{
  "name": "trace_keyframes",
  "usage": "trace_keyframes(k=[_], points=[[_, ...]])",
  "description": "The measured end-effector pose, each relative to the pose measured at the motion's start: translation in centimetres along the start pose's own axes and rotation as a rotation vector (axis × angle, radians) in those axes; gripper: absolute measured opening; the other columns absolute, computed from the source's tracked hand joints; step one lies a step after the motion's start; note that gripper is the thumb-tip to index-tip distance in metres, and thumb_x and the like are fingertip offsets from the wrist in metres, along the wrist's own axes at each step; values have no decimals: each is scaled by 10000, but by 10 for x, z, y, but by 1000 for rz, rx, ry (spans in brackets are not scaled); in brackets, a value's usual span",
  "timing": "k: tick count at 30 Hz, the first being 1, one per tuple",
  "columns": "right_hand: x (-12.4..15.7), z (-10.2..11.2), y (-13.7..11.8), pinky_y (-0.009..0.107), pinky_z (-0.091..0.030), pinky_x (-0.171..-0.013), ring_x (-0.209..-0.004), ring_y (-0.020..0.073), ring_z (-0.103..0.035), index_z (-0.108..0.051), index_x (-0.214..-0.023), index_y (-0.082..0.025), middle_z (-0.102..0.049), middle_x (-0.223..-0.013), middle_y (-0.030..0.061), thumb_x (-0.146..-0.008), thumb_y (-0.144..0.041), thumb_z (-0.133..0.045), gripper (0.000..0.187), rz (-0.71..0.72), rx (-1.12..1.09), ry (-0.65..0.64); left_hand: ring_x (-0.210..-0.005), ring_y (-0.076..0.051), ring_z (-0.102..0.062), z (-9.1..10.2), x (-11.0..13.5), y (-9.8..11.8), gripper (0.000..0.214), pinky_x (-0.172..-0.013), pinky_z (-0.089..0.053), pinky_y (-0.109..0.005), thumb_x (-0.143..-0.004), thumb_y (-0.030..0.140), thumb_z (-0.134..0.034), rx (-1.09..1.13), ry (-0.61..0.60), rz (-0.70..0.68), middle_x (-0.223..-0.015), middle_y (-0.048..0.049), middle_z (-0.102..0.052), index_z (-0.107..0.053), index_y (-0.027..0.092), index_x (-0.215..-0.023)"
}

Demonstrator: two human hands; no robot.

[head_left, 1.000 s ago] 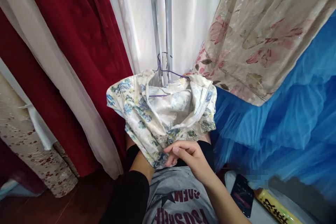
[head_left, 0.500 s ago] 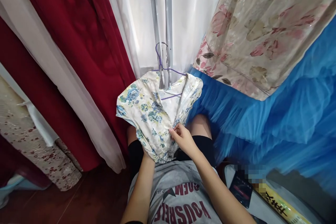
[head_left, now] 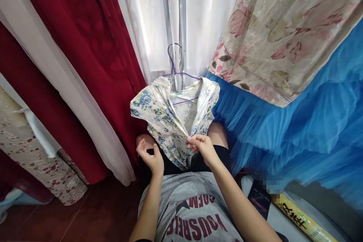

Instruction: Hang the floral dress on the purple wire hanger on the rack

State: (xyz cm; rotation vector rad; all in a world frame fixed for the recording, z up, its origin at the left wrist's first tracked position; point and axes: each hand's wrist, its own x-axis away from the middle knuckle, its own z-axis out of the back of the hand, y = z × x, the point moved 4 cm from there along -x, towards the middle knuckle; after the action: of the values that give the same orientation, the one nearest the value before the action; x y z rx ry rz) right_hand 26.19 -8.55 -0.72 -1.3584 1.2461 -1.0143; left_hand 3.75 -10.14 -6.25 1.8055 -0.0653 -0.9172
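A white blouse with blue and yellow flowers [head_left: 167, 121] hangs on a purple wire hanger [head_left: 185, 74] in front of my lap. The hanger's hook sits at a pair of grey metal bars [head_left: 182, 19]. With thumb and fingers pinched, my right hand [head_left: 200, 145] holds the blouse's front edge at the bottom of the V neckline. My left hand [head_left: 151, 157] is apart from the cloth, just left of the blouse over my thigh, its fingers spread and slightly curled, holding nothing.
Red cloth [head_left: 113, 83] and a pale sheer cloth [head_left: 79, 102] hang on the left. A beige floral cloth [head_left: 272, 41] and blue tulle [head_left: 263, 128] hang on the right. A phone [head_left: 259, 200] and a yellow packet [head_left: 302, 219] lie on a grey surface at lower right.
My left hand has come out from under the blouse and moved left, opening. The blouse's lower part has dropped narrower, and its neckline gapes wider. My right hand keeps its pinch.
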Motion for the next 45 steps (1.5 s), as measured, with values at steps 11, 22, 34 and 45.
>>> trace_keyframes(k=[11,22,34,45], points=[[-6,-23,-26,234,-264,-419,-394,75,-402,-689,-629,-153,-661,-542,28,-709,-392,-759,261,-6,-23,-66,-812,-183,-628,-57,26,57,62,-769,-489,-284,-911,166,-564,-11,-840,-221,-851,-28,-635,-578,206,-865],[-103,-51,-173,212,-233,-391,-403,48,-374,-643,-653,-137,-579,-541,-9,-745,-267,-689,166,226,-130,14,-725,-197,-581,-50,17,54,143,-692,-413,-297,-855,108,-524,-320,-1166,-309,-822,-42,-619,-611,219,-871],[-68,-51,-167,230,-316,-455,-405,88,-430,-607,-729,-189,-571,-502,-32,-818,-182,-557,103,414,58,-19,-838,-182,-656,-99,-110,162,366,-854,-490,-311,-1007,288,-539,137,-721,-458,-903,-20,-694,-597,251,-1366],[-95,-48,-141,253,-300,-497,-451,106,-418,-590,-687,-195,-501,-478,-41,-810,-250,-623,139,434,164,-24,-745,-156,-616,-123,-158,195,239,-749,-450,-269,-1023,329,-549,97,-563,-592,-758,-15,-646,-649,176,-870]])
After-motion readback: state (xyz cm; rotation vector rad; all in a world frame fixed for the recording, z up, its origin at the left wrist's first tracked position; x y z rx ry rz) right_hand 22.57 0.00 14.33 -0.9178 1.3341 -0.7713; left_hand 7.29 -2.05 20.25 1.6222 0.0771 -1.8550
